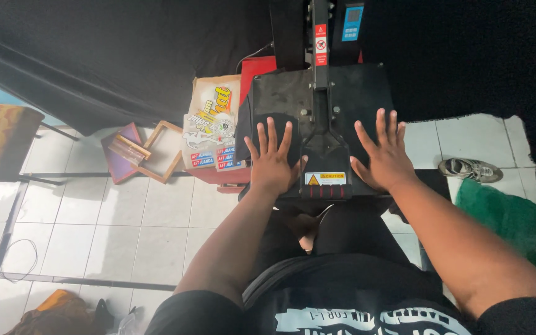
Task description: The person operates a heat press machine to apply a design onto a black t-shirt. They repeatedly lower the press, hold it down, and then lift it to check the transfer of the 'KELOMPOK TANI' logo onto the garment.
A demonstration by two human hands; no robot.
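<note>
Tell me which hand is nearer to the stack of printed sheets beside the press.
Left. The left hand lies flat on the black press plate, just right of the printed sheets. The right hand rests across the central handle, farther away.

white tiled floor [94, 217], black curtain [125, 49]

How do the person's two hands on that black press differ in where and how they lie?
The left hand lies partly on a black cloth at the press plate's left side; the right hand lies on bare plate. The left hand's thumb touches the handle base; the right hand sits slightly apart from it. Both lie flat, palms down, fingers spread, one either side of the handle.
</note>
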